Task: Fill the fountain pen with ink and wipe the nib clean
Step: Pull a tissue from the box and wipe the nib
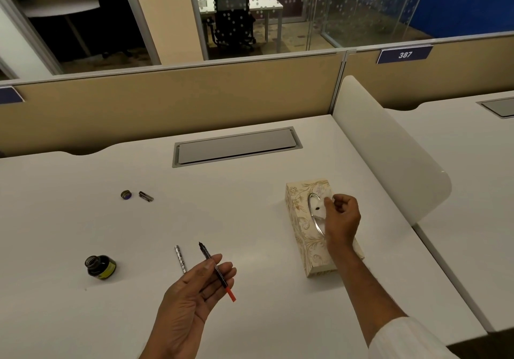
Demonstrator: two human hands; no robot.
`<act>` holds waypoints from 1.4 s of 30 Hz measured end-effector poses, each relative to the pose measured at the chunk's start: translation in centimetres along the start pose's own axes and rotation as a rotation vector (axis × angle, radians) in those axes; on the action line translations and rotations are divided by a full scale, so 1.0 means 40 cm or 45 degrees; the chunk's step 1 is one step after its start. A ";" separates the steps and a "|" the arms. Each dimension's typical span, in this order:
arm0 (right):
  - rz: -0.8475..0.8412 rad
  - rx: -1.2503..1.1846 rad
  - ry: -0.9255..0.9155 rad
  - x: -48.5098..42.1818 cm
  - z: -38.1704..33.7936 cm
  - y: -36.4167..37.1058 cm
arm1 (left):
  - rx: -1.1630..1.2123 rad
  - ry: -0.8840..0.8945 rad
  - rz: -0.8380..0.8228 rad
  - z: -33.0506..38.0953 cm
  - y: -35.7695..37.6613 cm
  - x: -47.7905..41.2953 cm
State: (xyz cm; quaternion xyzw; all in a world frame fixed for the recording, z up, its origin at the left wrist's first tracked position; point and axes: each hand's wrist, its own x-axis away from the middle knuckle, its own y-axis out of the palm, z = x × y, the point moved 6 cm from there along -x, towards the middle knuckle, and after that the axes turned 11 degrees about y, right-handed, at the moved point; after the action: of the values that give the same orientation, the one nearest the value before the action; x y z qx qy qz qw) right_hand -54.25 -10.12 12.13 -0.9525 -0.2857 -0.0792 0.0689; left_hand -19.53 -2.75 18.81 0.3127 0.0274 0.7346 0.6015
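Observation:
My left hand (194, 289) holds the fountain pen's inner section (214, 268), dark with a red end, nib pointing up and away. The patterned pen barrel (180, 258) lies on the desk just left of that hand. An open ink bottle (99, 267) stands at the near left. Its cap (126, 194) and the pen cap (146, 196) lie farther back. My right hand (340, 216) is over the floral tissue box (301, 228), fingers pinched on a white tissue (322, 210) with a dark ink spot at the box's opening.
A grey cable hatch (236, 146) is set in the white desk (83, 219) at the back. A curved white divider (389, 150) stands to the right, with a beige partition (167, 100) behind the desk.

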 end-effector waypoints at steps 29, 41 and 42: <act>-1.074 -0.234 0.347 0.708 -0.294 0.134 | -0.317 0.300 -0.336 0.238 -0.016 0.161; -1.267 -0.241 0.388 0.841 -0.333 0.192 | -0.312 0.376 -0.367 0.303 -0.116 0.188; -1.266 -0.249 0.401 0.846 -0.330 0.193 | -0.310 0.381 -0.374 0.305 -0.121 0.190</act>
State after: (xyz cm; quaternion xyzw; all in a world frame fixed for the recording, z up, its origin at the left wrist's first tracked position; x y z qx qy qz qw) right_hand -23.53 -0.79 30.80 -0.6807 -0.6803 -0.2707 -0.0242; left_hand -9.94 1.34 29.83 0.1182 0.0725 0.6752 0.7245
